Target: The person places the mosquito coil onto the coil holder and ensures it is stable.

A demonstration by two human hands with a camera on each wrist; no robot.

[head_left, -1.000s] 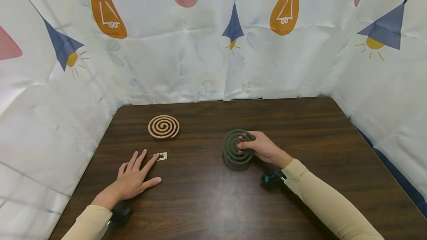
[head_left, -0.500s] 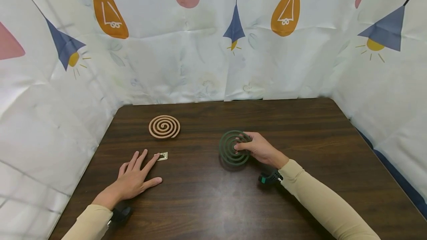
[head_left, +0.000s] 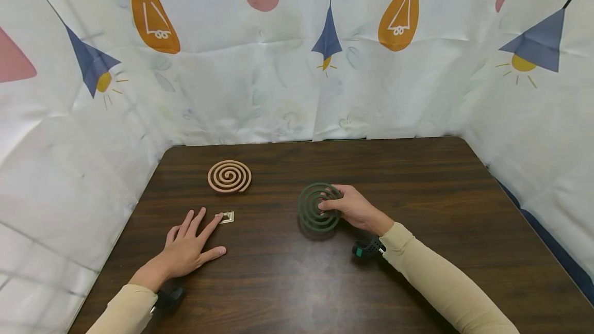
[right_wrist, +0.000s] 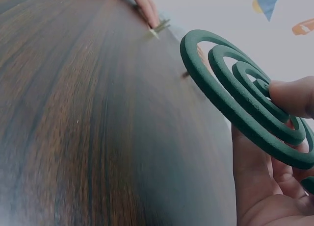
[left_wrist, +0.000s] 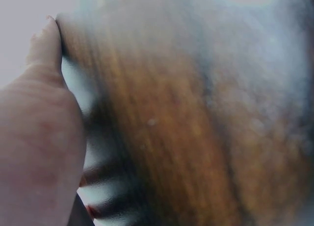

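A dark green mosquito coil is pinched between the thumb and fingers of my right hand, tilted and held just off the tabletop. The right wrist view shows the same green coil close up, with the thumb near its centre. My left hand lies on the table with fingers spread. Its index fingertip touches a small metal coil stand, partly covering it. Behind the stand, a tan mosquito coil lies flat on the table.
The dark wooden table has its far edge against a white printed curtain, which also surrounds the left and right sides. Dark straps with camera units sit on both wrists. The left wrist view is blurred.
My right hand has moved a little to the left with the green mosquito coil, closer to the metal stand. The left hand stays in place on the stand.
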